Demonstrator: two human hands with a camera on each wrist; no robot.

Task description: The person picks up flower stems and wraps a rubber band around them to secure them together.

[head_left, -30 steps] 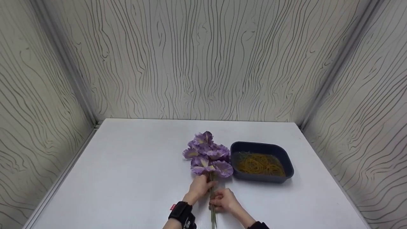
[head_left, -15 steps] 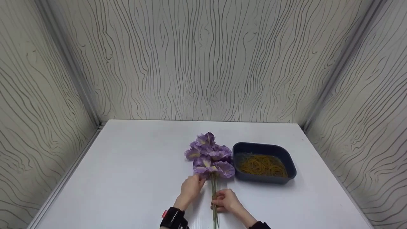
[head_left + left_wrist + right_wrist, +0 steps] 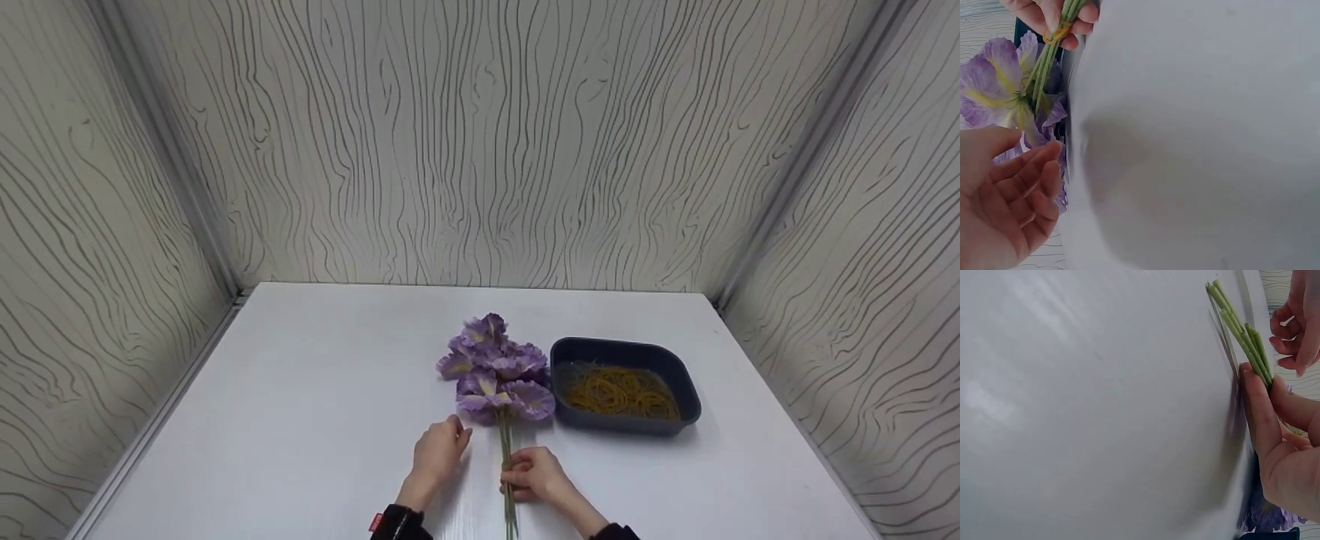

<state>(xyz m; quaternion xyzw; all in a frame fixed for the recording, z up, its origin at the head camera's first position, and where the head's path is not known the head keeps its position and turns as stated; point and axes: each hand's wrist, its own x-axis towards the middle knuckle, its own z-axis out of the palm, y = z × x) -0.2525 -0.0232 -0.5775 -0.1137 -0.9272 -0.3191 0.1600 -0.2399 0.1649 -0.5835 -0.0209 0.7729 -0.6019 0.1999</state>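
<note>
A bunch of purple artificial flowers (image 3: 495, 367) lies on the white table, blooms toward the back wall. My right hand (image 3: 536, 474) pinches its green stems (image 3: 1247, 343) between thumb and fingers. In the left wrist view a yellow rubber band (image 3: 1058, 32) circles the stems beside the right hand's fingers. My left hand (image 3: 440, 448) is left of the stems, apart from them and holding nothing. Its fingers (image 3: 1033, 174) are loosely curled in the left wrist view, with the petals just beyond.
A dark blue bin (image 3: 682, 401) stands right of the blooms, close against them. Inside it lies a heap of yellow-brown rubber bands (image 3: 619, 391). Wood-patterned panels (image 3: 480, 150) enclose the table (image 3: 322, 390) at the back and both sides.
My left hand has let go of the stems below the blooms and moved left, toward me. The right hand keeps its hold low on the stems, and the flowers stay nearly in place.
</note>
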